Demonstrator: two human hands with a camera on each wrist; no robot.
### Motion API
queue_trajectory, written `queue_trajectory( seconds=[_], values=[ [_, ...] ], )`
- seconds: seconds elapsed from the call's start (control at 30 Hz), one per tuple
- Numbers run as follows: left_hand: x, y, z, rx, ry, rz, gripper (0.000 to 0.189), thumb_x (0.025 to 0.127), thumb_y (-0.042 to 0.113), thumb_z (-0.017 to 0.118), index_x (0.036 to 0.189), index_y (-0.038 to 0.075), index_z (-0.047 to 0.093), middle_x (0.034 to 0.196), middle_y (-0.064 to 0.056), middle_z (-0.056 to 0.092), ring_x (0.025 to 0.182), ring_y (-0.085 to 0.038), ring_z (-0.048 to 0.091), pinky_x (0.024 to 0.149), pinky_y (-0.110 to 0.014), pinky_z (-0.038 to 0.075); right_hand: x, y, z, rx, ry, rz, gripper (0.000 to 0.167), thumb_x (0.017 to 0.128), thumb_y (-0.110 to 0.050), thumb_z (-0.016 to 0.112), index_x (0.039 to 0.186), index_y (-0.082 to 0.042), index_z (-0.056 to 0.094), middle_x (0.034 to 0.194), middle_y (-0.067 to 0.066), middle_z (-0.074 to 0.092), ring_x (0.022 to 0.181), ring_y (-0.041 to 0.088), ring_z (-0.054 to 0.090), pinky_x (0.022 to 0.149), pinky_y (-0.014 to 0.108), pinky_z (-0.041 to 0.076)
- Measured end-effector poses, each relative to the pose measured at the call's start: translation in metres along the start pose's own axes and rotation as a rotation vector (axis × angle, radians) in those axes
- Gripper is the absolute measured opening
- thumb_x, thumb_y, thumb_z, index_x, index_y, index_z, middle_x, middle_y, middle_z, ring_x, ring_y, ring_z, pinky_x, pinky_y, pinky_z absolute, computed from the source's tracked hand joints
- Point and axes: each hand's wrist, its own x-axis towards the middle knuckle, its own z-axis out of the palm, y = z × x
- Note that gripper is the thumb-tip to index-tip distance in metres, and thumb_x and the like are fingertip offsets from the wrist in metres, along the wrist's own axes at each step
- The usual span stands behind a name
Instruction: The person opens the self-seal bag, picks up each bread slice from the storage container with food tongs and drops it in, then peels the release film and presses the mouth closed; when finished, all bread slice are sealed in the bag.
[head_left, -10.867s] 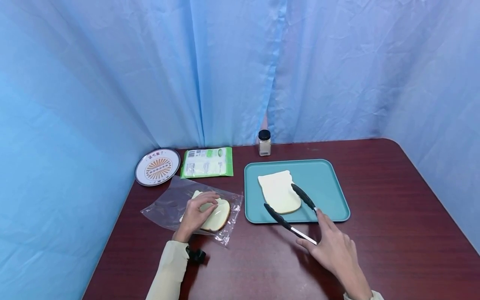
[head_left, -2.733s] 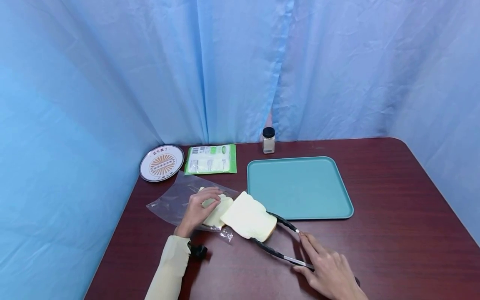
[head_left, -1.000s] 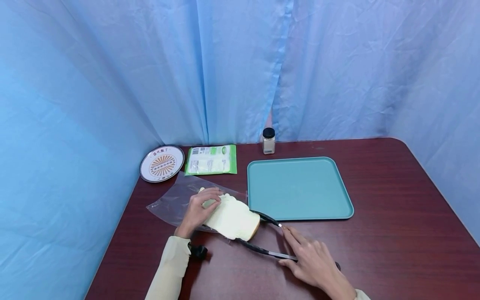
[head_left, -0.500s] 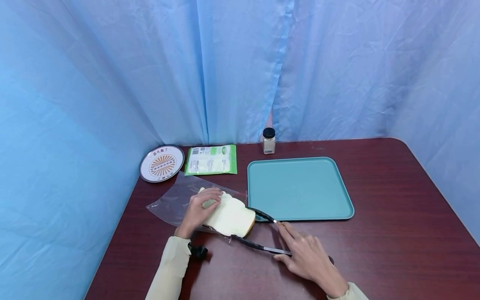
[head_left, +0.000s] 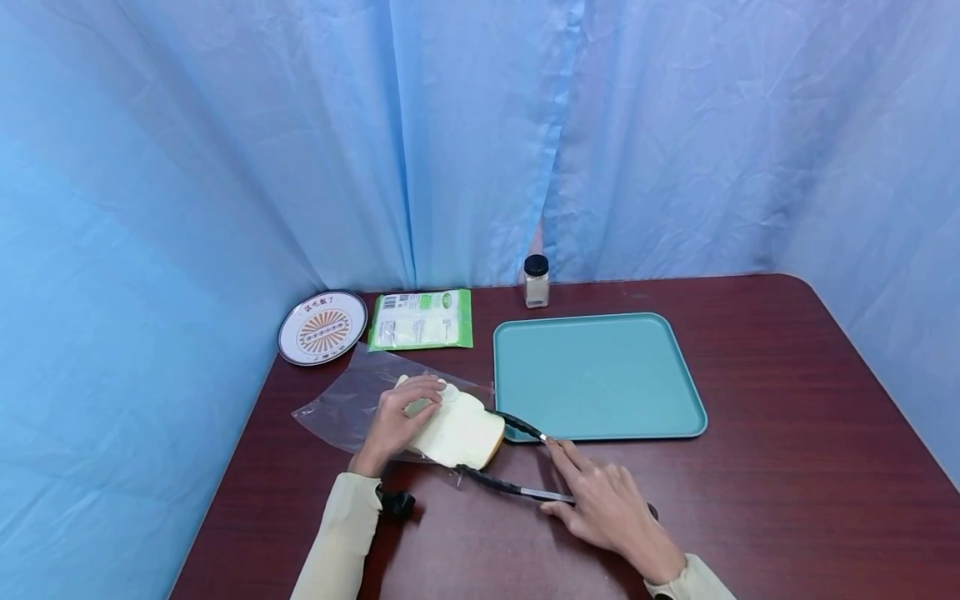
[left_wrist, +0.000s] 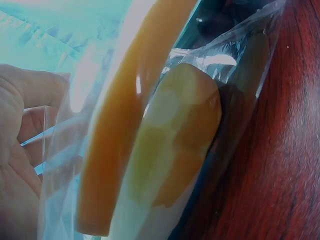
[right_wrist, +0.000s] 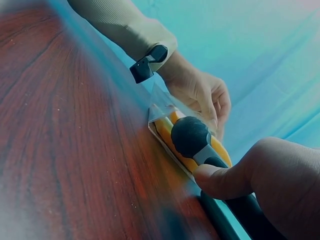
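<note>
My left hand pinches the upper film of a clear plastic bag, holding its mouth up. My right hand grips black-tipped tongs, whose arms clasp a bread slice by both sides. That slice lies partly inside the bag, over a second slice. In the left wrist view the brown crust of the upper slice shows above the lower slice, both behind film. The right wrist view shows one tong tip against the bread. Most of the lower slice is hidden in the head view.
A teal tray lies right of the bag, its near-left corner close to the tongs. Behind stand a white patterned plate, a green-and-white packet and a black-capped jar. Blue curtains border the dark wooden table.
The right hand has lifted the bread slice off the tray with the tongs and moved it left into the bag, over the other slice. The left hand has kept its hold on the film.
</note>
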Motion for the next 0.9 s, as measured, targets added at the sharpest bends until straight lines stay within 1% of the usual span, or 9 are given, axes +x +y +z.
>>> queue_trajectory(
  seconds=[0.07,0.2,0.47,0.6,0.7,0.8,0.83,0.9],
  values=[
    [0.0,0.0,0.0,0.005,-0.005,-0.007,0.014,0.077,-0.011,0.077,0.083,0.002,0.076,0.103,-0.017,0.077,0.105,-0.038,0.071,0.099,-0.047,0.055,0.002,0.001,0.0,0.004,-0.004,-0.005,0.089,0.07,-0.058,0.083,0.138,-0.006,0.059,0.124,0.009,0.071,0.042,0.01,0.046,0.041,0.025,0.037],
    [0.001,0.0,0.0,0.015,-0.009,-0.01,0.014,0.078,-0.011,0.077,0.084,0.002,0.076,0.103,-0.017,0.077,0.106,-0.038,0.07,0.098,-0.045,0.055,0.005,0.002,0.001,0.01,-0.023,-0.001,0.088,0.071,-0.058,0.082,0.139,-0.006,0.058,0.126,0.009,0.07,0.041,0.008,0.042,0.041,0.023,0.034],
    [0.001,0.002,0.001,0.015,0.011,0.009,0.015,0.073,-0.014,0.078,0.081,-0.001,0.075,0.099,-0.021,0.076,0.102,-0.043,0.07,0.097,-0.05,0.055,0.008,0.003,0.003,-0.003,-0.042,0.004,0.089,0.071,-0.061,0.081,0.139,-0.008,0.059,0.127,0.007,0.07,0.04,0.008,0.034,0.04,0.023,0.029],
    [0.0,0.002,0.001,0.028,0.008,-0.001,0.015,0.074,-0.013,0.078,0.082,-0.001,0.075,0.1,-0.021,0.077,0.103,-0.041,0.07,0.098,-0.046,0.055,0.01,0.001,0.004,-0.003,-0.031,-0.007,0.089,0.07,-0.061,0.081,0.139,-0.009,0.059,0.126,0.005,0.07,0.04,0.007,0.032,0.04,0.023,0.027],
    [0.0,0.001,0.0,0.02,-0.005,-0.015,0.014,0.077,-0.011,0.078,0.083,0.001,0.076,0.102,-0.018,0.077,0.105,-0.037,0.071,0.098,-0.043,0.056,0.012,0.0,0.005,0.004,-0.025,-0.013,0.089,0.07,-0.061,0.081,0.139,-0.008,0.058,0.126,0.004,0.069,0.04,0.006,0.032,0.04,0.023,0.027],
    [0.0,0.0,0.0,0.003,-0.011,-0.022,0.014,0.078,-0.011,0.077,0.084,0.001,0.076,0.102,-0.017,0.077,0.106,-0.036,0.071,0.098,-0.042,0.056,0.014,-0.001,0.006,0.004,-0.027,-0.018,0.09,0.071,-0.062,0.081,0.14,-0.009,0.057,0.127,0.002,0.068,0.04,0.006,0.031,0.039,0.022,0.026],
    [-0.001,-0.001,0.0,0.0,-0.01,-0.021,0.014,0.077,-0.011,0.077,0.084,0.001,0.076,0.102,-0.017,0.077,0.106,-0.037,0.071,0.098,-0.041,0.056,0.015,-0.001,0.007,0.002,-0.025,-0.02,0.09,0.071,-0.062,0.08,0.14,-0.009,0.057,0.127,0.002,0.068,0.04,0.007,0.031,0.039,0.022,0.026],
    [-0.002,-0.001,0.0,-0.001,-0.007,-0.018,0.015,0.076,-0.012,0.077,0.083,0.001,0.076,0.102,-0.018,0.077,0.105,-0.038,0.071,0.098,-0.039,0.056,0.017,-0.002,0.008,-0.005,-0.015,-0.03,0.09,0.071,-0.062,0.081,0.139,-0.009,0.058,0.127,0.003,0.068,0.041,0.009,0.037,0.039,0.023,0.029]
  ],
)
